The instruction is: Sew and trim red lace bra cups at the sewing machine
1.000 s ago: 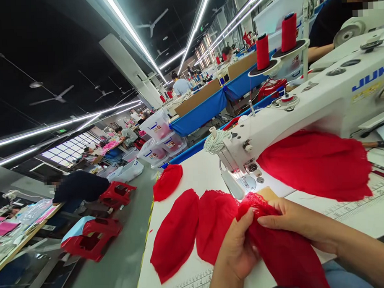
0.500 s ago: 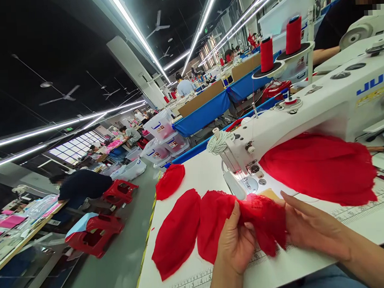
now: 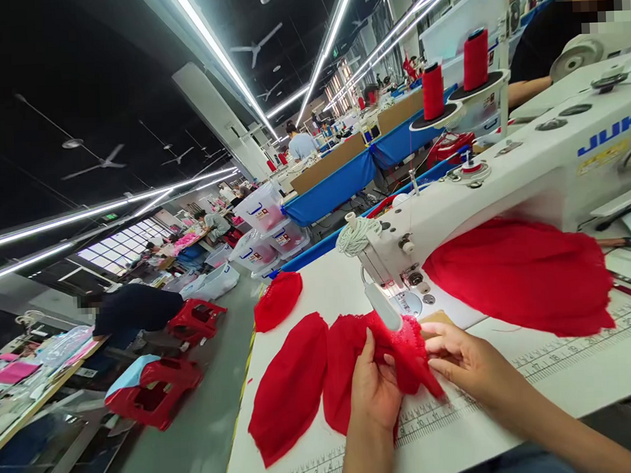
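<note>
Close in front of the sewing machine [image 3: 505, 185], a red lace-edged fabric piece [image 3: 408, 350] is gathered between my hands. My left hand [image 3: 375, 389] grips it from the left, thumb on top. At its right edge, my right hand [image 3: 454, 356] has bent fingers closed on the cloth; the exact fingertip contact is partly hidden. The lace lies just below the needle area, beside a pale lever-like part [image 3: 384, 306]. Another red piece [image 3: 341, 380] lies partly behind my left hand. Further left is a flat red piece [image 3: 290, 389].
A small red piece [image 3: 279, 301] lies near the table's left edge, and a large one [image 3: 524, 277] under the machine arm. Printed ruler markings [image 3: 323, 467] run along the front. Red thread cones [image 3: 433, 93] stand behind. A co-worker's arm [image 3: 530, 89] shows at upper right.
My right hand has moved left and its fingers have bent in onto the cloth edge. The held fabric has shifted left and is more bunched. My left hand has shifted slightly left.
</note>
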`<state>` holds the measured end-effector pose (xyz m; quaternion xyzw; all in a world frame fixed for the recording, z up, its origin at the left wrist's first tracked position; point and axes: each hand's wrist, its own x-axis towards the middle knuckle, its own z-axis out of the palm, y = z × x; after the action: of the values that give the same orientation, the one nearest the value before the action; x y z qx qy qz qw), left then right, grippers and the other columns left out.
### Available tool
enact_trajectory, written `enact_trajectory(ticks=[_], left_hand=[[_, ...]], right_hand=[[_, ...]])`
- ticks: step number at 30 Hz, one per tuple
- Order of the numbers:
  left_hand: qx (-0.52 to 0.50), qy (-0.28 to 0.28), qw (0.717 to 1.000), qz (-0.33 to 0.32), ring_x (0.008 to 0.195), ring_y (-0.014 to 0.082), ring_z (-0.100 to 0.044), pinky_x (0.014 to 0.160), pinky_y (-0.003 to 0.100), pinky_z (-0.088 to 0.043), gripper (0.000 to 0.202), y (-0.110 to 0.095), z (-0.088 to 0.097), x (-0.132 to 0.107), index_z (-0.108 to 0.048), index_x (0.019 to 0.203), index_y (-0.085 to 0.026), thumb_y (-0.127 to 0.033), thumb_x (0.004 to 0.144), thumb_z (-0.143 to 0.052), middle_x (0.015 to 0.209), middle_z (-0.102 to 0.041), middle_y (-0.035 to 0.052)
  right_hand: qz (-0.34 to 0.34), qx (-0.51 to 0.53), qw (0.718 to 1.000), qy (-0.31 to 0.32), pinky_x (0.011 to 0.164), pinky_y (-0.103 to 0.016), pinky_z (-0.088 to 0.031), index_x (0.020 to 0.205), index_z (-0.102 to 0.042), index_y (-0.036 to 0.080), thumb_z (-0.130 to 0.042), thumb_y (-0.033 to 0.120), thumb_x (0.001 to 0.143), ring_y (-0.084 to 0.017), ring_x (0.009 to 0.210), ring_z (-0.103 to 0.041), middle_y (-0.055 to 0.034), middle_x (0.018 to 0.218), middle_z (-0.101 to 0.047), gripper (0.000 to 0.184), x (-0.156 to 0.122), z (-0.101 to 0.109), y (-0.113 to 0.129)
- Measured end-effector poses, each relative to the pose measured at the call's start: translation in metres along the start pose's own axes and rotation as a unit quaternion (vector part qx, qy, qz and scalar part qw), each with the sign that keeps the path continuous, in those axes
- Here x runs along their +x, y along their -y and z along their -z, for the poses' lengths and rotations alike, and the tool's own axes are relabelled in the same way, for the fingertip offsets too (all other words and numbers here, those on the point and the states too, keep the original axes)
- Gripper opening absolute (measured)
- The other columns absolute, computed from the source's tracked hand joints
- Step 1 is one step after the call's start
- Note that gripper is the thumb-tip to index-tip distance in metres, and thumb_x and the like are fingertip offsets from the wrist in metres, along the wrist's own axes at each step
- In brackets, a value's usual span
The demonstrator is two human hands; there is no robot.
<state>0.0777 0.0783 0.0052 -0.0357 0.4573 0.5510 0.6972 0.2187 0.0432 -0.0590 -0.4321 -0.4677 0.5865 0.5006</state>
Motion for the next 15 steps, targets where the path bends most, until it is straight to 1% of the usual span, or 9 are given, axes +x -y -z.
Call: enact_trajectory(ticks=[1,2,3,4,5,7,9,13,15], left_hand=[[0.001,-0.001,1.000,-0.002,0.037,0.0046,-0.057,0.035,0.010,-0.046,0.022,0.000,0.000,0.000,-0.064,0.079,-0.005,-0.016,0.094,-0.053,0.065,-0.069,0.0068],[0.001,0.000,1.000,-0.003,0.037,0.0047,-0.057,0.035,0.010,-0.046,0.022,0.001,0.000,0.000,-0.064,0.080,-0.005,-0.016,0.094,-0.052,0.066,-0.069,0.0068],[0.003,0.003,1.000,-0.004,0.037,0.0047,-0.056,0.035,0.010,-0.046,0.022,0.001,0.001,0.001,-0.064,0.081,-0.005,-0.017,0.095,-0.052,0.067,-0.070,0.0071],[0.004,0.008,1.000,-0.005,0.037,0.0048,-0.056,0.035,0.010,-0.046,0.022,0.001,0.001,0.002,-0.064,0.083,-0.005,-0.017,0.095,-0.051,0.068,-0.070,0.0074],[0.006,0.014,1.000,-0.007,0.038,0.0051,-0.057,0.036,0.011,-0.047,0.021,0.001,0.002,0.003,-0.064,0.085,-0.005,-0.018,0.095,-0.051,0.069,-0.071,0.0076],[0.010,0.025,0.999,-0.017,0.041,0.0064,-0.059,0.037,0.012,-0.049,0.020,0.001,0.004,0.006,-0.064,0.088,-0.005,-0.018,0.095,-0.050,0.071,-0.071,0.0075],[0.013,0.030,0.999,-0.031,0.046,0.0081,-0.063,0.040,0.013,-0.051,0.018,0.002,0.006,0.008,-0.064,0.092,-0.006,-0.018,0.095,-0.051,0.074,-0.072,0.0072],[0.018,0.033,0.998,-0.043,0.054,0.0101,-0.067,0.042,0.015,-0.054,0.016,0.003,0.009,0.011,-0.065,0.095,-0.007,-0.017,0.094,-0.052,0.081,-0.073,0.0074],[0.018,0.035,0.998,-0.051,0.057,0.0108,-0.069,0.043,0.016,-0.055,0.015,0.003,0.010,0.011,-0.065,0.095,-0.007,-0.017,0.094,-0.053,0.083,-0.074,0.0070]], right_hand=[[0.010,-0.045,0.999,-0.024,0.095,-0.044,-0.047,0.118,-0.060,0.020,-0.062,0.040,0.080,-0.031,0.106,-0.063,-0.0127,0.115,-0.069,0.043,0.000,0.000,-0.002],[0.024,-0.075,0.996,-0.049,0.096,-0.043,-0.046,0.106,-0.065,0.021,-0.061,0.039,0.080,-0.031,0.111,-0.060,-0.0115,0.118,-0.068,0.031,-0.001,-0.001,-0.002],[0.039,-0.090,0.993,-0.069,0.097,-0.041,-0.046,0.096,-0.068,0.022,-0.060,0.038,0.081,-0.031,0.116,-0.057,-0.0104,0.123,-0.065,0.023,-0.002,-0.001,-0.003],[0.051,-0.092,0.991,-0.080,0.098,-0.040,-0.046,0.092,-0.070,0.023,-0.059,0.038,0.082,-0.031,0.119,-0.056,-0.0093,0.128,-0.063,0.021,-0.003,-0.001,-0.003],[0.057,-0.084,0.992,-0.078,0.099,-0.039,-0.046,0.094,-0.070,0.023,-0.058,0.038,0.083,-0.030,0.118,-0.056,-0.0087,0.130,-0.062,0.022,-0.004,-0.001,-0.002],[0.050,-0.055,0.996,-0.056,0.099,-0.040,-0.046,0.110,-0.069,0.024,-0.056,0.040,0.086,-0.028,0.113,-0.060,-0.0092,0.131,-0.062,0.032,-0.006,-0.002,0.000],[0.040,-0.022,0.998,-0.039,0.099,-0.040,-0.047,0.122,-0.064,0.023,-0.054,0.043,0.087,-0.028,0.113,-0.062,-0.0107,0.131,-0.062,0.042,-0.007,-0.003,0.002],[0.023,0.009,0.999,-0.041,0.100,-0.041,-0.046,0.125,-0.063,0.021,-0.055,0.046,0.086,-0.029,0.120,-0.057,-0.0116,0.135,-0.059,0.047,-0.008,-0.005,0.005],[0.018,0.021,0.998,-0.057,0.106,-0.042,-0.041,0.120,-0.066,0.022,-0.060,0.047,0.083,-0.030,0.129,-0.049,-0.0105,0.138,-0.056,0.045,-0.009,-0.006,0.008]])
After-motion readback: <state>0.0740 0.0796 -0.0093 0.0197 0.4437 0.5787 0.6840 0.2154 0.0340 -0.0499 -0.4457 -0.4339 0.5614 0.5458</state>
